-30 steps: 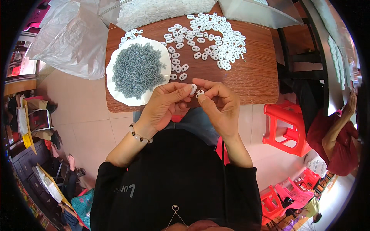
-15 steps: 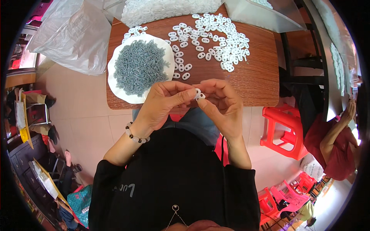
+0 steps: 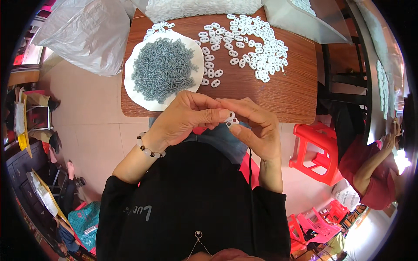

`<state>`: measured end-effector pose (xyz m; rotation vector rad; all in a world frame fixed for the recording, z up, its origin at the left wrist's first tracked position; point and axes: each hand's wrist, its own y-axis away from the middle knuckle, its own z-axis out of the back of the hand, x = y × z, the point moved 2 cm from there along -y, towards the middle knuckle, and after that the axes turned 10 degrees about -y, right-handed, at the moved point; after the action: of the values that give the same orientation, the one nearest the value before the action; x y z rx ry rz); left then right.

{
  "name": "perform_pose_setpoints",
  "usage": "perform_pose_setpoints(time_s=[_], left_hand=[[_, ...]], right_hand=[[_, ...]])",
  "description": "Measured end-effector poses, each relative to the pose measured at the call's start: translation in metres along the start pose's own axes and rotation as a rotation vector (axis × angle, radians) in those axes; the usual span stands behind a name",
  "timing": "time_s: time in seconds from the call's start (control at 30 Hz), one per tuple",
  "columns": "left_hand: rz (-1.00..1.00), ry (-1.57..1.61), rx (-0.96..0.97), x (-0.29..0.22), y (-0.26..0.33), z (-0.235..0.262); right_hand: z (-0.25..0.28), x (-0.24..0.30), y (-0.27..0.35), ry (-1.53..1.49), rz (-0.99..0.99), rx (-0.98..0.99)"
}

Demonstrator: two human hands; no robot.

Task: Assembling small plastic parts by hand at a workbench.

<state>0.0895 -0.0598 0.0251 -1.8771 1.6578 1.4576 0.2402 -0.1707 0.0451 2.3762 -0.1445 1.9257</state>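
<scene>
White two-hole plastic piece (image 3: 231, 118) pinched between both hands, left hand (image 3: 185, 117) and right hand (image 3: 257, 128) gripping it closed at the near edge of the wooden surface (image 3: 296, 91), plate of grey pins (image 3: 162, 69) far left.

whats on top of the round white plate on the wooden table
A heap of small grey-blue pieces fills the round white plate. Only the rim shows; the plate's middle is covered by the heap.

Between the fingertips of the left hand (image 3: 185, 117) and the right hand (image 3: 254, 126), the small white plastic piece (image 3: 230, 119) is mostly covered, so its shape stays unclear. Beyond the hands, the bag of white pieces (image 3: 196, 8) and the clear plastic bag (image 3: 305, 17) run off the top edge. The grey parts on the white plate (image 3: 135, 93) are too small to identify.
</scene>
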Motion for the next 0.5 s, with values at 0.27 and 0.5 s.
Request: perform_pose_setpoints(time_s=[0.27,0.5], left_hand=[[0.031,-0.007,-0.020,0.0042,0.0029,-0.0040],[-0.004,-0.023,-0.019,0.0090,0.0048,-0.0067]], right_hand=[[-0.0028,-0.0028,0.0042,0.058,-0.010,-0.033],[-0.0069,-0.0069,0.0076,0.010,-0.021,-0.095]])
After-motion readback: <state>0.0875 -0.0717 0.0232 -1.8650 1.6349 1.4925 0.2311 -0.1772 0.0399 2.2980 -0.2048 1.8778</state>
